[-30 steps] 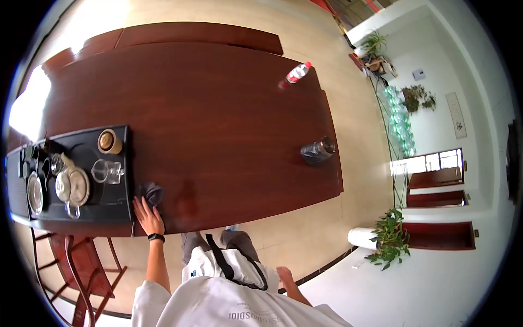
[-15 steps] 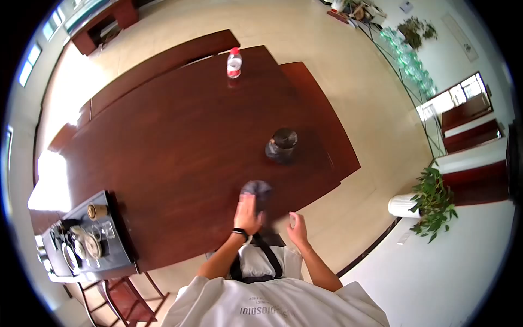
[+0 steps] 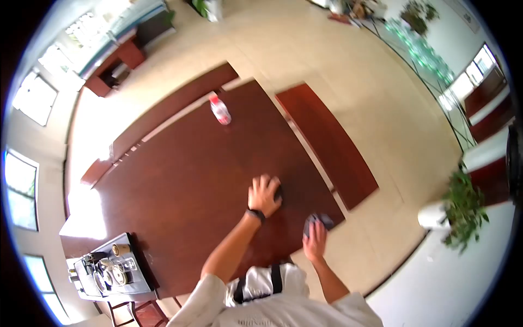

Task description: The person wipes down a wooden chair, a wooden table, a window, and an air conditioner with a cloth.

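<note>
Your right hand [image 3: 314,246] has come to the dark jar [image 3: 326,220], which stood apart from it half a second ago. Seen from the head view, the jar is at the lower right of the frame, by the desk [image 3: 207,180] corner; blur hides whether those fingers are clamped on it. Your left hand [image 3: 263,197], fingers spread apart, covers the dark cloth [image 3: 278,192] right of centre. Wiping seems the step in hand; the next move calls for a flat palm and a steady jar.

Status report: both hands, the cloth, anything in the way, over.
Left hand at dark object, mostly hidden. Right hand on grey cloth, near table corner. Red-capped bottle apart from both.
</note>
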The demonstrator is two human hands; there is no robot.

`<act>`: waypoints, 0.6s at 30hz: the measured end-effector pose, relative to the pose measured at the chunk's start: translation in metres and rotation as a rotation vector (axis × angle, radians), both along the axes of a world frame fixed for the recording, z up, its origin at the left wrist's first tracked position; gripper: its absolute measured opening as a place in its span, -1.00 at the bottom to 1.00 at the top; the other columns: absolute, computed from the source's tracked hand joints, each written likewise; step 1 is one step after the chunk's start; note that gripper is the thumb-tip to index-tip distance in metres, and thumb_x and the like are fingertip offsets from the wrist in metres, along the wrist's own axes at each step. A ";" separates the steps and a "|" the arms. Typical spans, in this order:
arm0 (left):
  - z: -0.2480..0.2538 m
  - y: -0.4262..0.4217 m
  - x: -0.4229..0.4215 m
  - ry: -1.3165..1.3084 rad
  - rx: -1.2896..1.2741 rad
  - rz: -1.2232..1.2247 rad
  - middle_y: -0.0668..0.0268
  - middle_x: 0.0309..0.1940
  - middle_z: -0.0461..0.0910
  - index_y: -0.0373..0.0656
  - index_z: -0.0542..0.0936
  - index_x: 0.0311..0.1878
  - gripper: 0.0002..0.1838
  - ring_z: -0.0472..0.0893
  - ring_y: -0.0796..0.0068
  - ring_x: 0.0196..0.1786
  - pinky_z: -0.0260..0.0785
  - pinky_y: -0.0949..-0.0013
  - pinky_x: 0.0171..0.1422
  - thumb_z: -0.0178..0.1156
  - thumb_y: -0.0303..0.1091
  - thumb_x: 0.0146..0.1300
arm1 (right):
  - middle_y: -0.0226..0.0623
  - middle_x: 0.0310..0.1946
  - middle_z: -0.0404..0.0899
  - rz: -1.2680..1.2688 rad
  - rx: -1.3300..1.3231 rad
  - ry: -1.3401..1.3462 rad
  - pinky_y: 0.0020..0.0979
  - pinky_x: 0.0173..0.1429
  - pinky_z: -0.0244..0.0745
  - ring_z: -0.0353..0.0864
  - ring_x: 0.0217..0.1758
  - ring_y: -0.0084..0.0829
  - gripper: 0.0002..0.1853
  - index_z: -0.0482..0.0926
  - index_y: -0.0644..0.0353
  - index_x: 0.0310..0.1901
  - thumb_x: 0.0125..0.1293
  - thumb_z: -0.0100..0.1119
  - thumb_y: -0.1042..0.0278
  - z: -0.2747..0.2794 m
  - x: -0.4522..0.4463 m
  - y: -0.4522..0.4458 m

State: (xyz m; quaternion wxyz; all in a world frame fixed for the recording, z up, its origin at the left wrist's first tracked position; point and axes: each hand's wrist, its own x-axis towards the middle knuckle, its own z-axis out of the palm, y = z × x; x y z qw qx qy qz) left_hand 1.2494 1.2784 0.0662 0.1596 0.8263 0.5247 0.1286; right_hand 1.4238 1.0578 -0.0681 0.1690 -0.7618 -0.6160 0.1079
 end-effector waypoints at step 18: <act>0.012 -0.116 -0.182 0.064 0.064 0.486 0.28 0.05 0.38 0.11 0.48 0.04 -0.39 0.36 0.15 0.14 0.34 0.08 0.06 0.40 -0.14 -0.19 | -0.12 0.42 0.02 0.023 0.158 -0.187 0.07 0.44 -0.03 0.02 0.46 -0.04 -0.43 0.21 0.27 0.32 0.29 -0.02 0.28 -0.001 -0.022 0.285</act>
